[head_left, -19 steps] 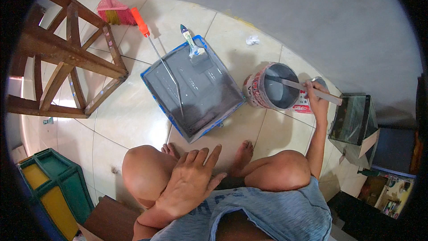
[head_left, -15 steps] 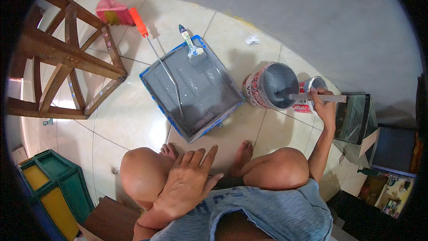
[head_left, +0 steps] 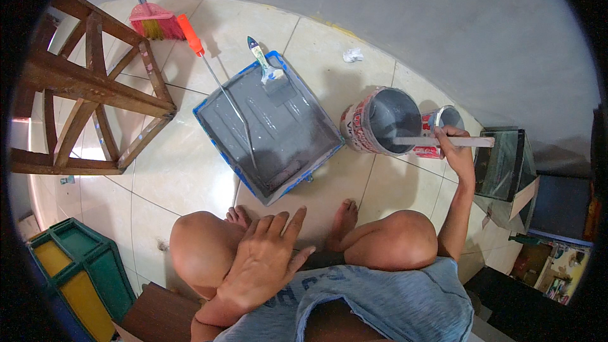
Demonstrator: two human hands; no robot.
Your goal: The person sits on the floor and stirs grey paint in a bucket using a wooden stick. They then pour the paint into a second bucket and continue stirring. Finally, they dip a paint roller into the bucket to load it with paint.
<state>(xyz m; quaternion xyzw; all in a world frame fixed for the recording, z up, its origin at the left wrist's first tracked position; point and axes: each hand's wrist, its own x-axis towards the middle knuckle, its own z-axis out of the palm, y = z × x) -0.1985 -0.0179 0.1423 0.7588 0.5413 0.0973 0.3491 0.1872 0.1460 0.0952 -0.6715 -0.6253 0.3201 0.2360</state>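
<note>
A flat wooden stick (head_left: 418, 141) is gripped in my right hand (head_left: 453, 145), its far end inside a bucket of grey paint (head_left: 396, 114). Behind that hand stands a smaller bucket (head_left: 448, 118), partly hidden. My left hand (head_left: 266, 250) rests above my left knee, fingers stretched out and holding nothing. In front of my feet lies a blue-rimmed paint tray (head_left: 221, 142) coated with grey paint. A paint roller with an orange handle (head_left: 190, 35) leans into the tray, its head hard to make out. A paintbrush (head_left: 261, 57) lies across the tray's far corner.
A wooden chair-like frame (head_left: 95, 92) stands at the left, with a pink broom (head_left: 155, 20) behind it. A green and yellow crate (head_left: 82, 272) is at the lower left. A glass box (head_left: 500, 164) stands at the right by the grey wall (head_left: 481, 44). Crumpled white scrap (head_left: 353, 55) lies on the tiles.
The stick in my right hand has shifted in the bucket, and more of its length now shows above the paint. My left hand stays where it was.
</note>
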